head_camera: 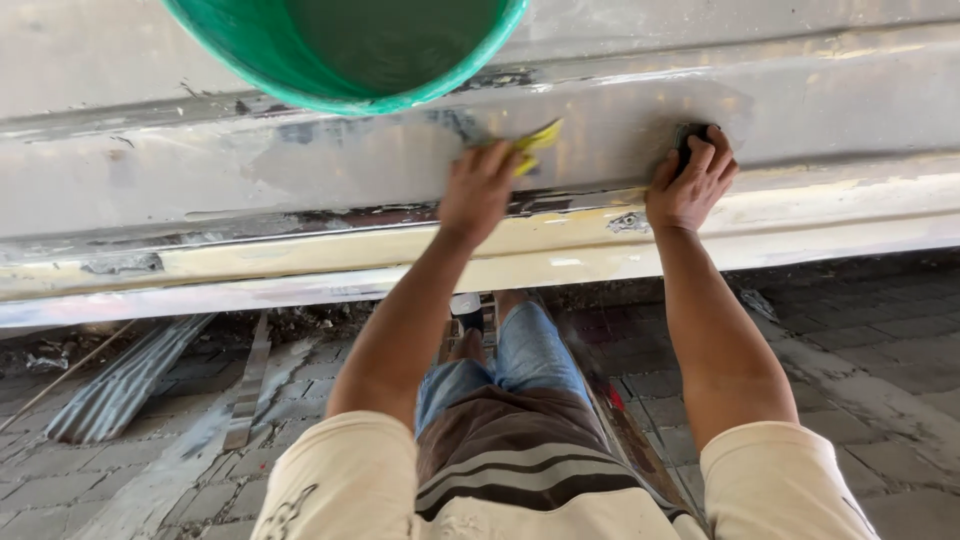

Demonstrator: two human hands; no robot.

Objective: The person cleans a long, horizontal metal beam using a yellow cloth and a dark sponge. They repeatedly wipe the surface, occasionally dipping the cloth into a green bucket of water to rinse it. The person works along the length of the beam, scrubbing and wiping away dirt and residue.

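My left hand (480, 185) is closed around a yellow cloth or sponge (537, 140) and presses it against a grey-white sanded panel (300, 160) in front of me. My right hand (692, 180) holds a dark sanding block (688, 135) flat against the same panel, a little to the right. Most of the block is hidden under my fingers. A wet-looking, duller patch surrounds both hands. Both arms reach forward from cream short sleeves.
A green plastic bucket (350, 50) sits at the top, above the panel. The panel's lower edge shows a yellowish strip (300, 255) with peeling paint. Below are my jeans-clad legs (510, 360), grey paving bricks (880, 350) and loose metal strips (120, 385) at left.
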